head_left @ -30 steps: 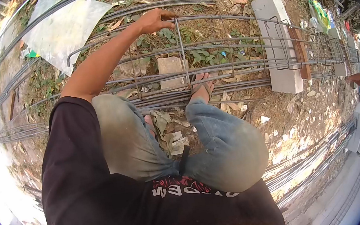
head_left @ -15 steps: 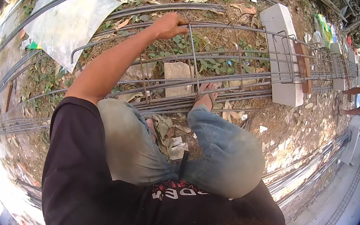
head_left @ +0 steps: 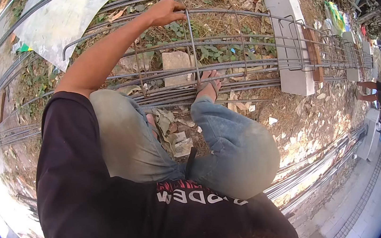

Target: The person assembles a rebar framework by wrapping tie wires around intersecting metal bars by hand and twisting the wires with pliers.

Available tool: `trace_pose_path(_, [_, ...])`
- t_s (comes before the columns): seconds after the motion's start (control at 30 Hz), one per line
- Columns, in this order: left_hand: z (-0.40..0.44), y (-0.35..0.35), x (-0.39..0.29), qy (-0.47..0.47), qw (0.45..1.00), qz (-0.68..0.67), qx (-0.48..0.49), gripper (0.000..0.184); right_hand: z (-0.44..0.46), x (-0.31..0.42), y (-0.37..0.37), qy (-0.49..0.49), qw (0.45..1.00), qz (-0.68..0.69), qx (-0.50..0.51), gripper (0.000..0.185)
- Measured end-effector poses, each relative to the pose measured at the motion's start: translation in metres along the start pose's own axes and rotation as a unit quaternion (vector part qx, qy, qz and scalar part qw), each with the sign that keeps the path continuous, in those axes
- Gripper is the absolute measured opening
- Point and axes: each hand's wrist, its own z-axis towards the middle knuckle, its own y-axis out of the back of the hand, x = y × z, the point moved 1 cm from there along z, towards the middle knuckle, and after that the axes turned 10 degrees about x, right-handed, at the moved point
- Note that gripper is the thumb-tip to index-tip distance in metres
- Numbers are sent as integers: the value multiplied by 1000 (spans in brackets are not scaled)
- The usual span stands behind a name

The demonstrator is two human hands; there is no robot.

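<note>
This is an outdoor construction yard, with a rebar cage (head_left: pixel 191 38) mid-frame and rebar bundles (head_left: pixel 329 161) lower right.

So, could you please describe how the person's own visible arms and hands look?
Only the left arm shows: a loose, dark, plain short sleeve ends near the elbow. Below it, the arm and left hand are bare, with no glove or watch visible. The right hand is out of view.
</note>
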Motion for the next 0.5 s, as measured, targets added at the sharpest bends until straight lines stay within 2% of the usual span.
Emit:
trace_pose_path(0.1, [-2,7,-11,19,999,30,28,54,-7,-4,12,3,1000,8,13,27])
trace_pose_path(0.2, [7,0,5,7,1000,6,15,54,-18,-10,36,7,999,31,29,26])
trace_pose_path(0.23, [6,-1,4,3,1000,-3,12,53,-26,-6,53,11,998,43,34,26])
trace_pose_path(0.27, [6,-3,5,4,998,-67,4,51,-34,-3,71,17,997,63,35,26])
trace_pose_path(0.4, [13,-8,17,-45,998,14,-31,58,-67,42,164,80,983,165,31,26])
trace_pose_path(0.5, [-2,10,-15,78,991,-87,63,60,-99,124,246,174,951,253,46,27])
